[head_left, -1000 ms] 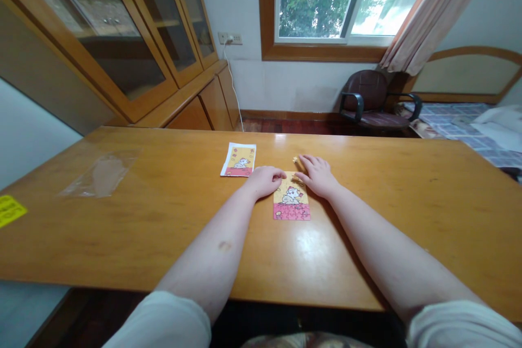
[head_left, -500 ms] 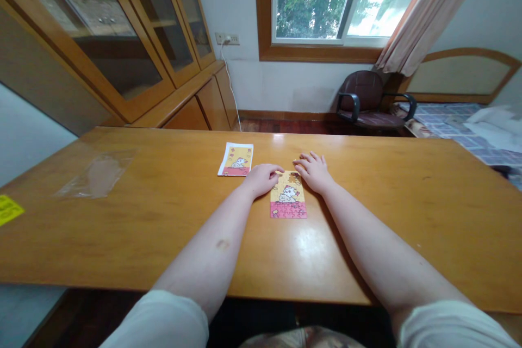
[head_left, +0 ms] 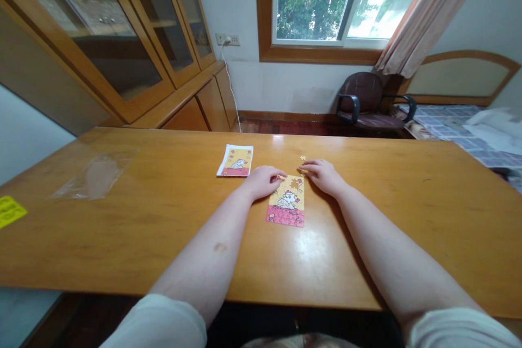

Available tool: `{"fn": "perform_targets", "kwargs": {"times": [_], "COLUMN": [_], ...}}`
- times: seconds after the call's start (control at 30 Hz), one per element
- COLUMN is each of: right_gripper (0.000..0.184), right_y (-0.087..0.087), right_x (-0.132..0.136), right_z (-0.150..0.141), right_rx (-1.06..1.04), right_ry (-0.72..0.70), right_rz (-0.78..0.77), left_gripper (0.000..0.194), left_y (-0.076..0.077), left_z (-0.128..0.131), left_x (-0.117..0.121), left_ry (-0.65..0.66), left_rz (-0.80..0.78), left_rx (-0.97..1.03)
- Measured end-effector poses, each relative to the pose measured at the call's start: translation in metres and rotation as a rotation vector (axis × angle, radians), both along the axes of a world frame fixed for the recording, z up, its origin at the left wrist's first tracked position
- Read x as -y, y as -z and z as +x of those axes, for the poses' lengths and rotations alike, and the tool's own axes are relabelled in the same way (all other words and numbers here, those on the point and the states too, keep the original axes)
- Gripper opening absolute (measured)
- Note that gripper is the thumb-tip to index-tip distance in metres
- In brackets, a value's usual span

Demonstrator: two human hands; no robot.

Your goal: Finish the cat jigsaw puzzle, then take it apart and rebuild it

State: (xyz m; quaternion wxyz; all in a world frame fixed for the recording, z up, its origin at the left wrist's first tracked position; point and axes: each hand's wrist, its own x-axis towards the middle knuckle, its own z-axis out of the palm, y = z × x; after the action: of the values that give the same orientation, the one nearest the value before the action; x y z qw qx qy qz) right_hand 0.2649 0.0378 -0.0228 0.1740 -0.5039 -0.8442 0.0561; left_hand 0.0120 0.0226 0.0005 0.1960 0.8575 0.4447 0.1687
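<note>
A small jigsaw puzzle (head_left: 286, 204) lies on the wooden table, yellow above and pink below, with a white cartoon animal in the middle. A gap shows near its upper right, where the table comes through. My left hand (head_left: 264, 181) holds the puzzle's upper left edge, index finger over the top and thumb at the side. Just off the upper right corner, my right hand (head_left: 324, 175) has its fingers close together and lowered on a puzzle piece, mostly hidden at the fingertips. A loose puzzle piece (head_left: 302, 157) lies beyond those fingers.
Left of the puzzle lies a picture card (head_left: 237, 161) with the same design. Farther left are a clear plastic bag (head_left: 98, 176) and a yellow label (head_left: 11, 211). Beyond the table stand a brown armchair (head_left: 362, 98) and a glass-door cabinet (head_left: 118, 43).
The puzzle has turned slightly and shifted towards me. My right hand has moved a little right and nearer, its spread fingers drawing together; the loose piece beyond it now shows plainly.
</note>
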Motion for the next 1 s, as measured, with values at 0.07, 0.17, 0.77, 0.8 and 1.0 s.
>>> {"fn": "perform_targets", "kwargs": {"times": [0.07,0.17,0.77,0.8,1.0], "right_gripper": [0.025,0.022,0.005,0.005,0.010], "right_y": [0.000,-0.002,-0.006,-0.006,-0.009], "right_x": [-0.001,-0.001,0.001,0.002,0.016], "right_z": [0.000,-0.001,-0.008,-0.009,-0.026], "right_rx": [0.042,0.069,-0.156,-0.208,-0.496], "right_ry": [0.017,0.075,0.250,0.241,0.060], "right_rz": [-0.019,-0.030,-0.172,-0.179,-0.413], "left_gripper": [0.033,0.037,0.040,0.040,0.039], "left_y": [-0.002,-0.004,0.001,0.001,0.004], "left_z": [0.001,0.001,-0.006,-0.007,-0.007], "left_x": [0.002,0.003,-0.003,-0.003,-0.004], "left_ry": [0.020,-0.005,-0.174,-0.177,-0.181], "left_rz": [-0.001,0.001,-0.011,-0.011,0.008], "left_rx": [-0.061,-0.129,-0.171,-0.169,-0.160]}}
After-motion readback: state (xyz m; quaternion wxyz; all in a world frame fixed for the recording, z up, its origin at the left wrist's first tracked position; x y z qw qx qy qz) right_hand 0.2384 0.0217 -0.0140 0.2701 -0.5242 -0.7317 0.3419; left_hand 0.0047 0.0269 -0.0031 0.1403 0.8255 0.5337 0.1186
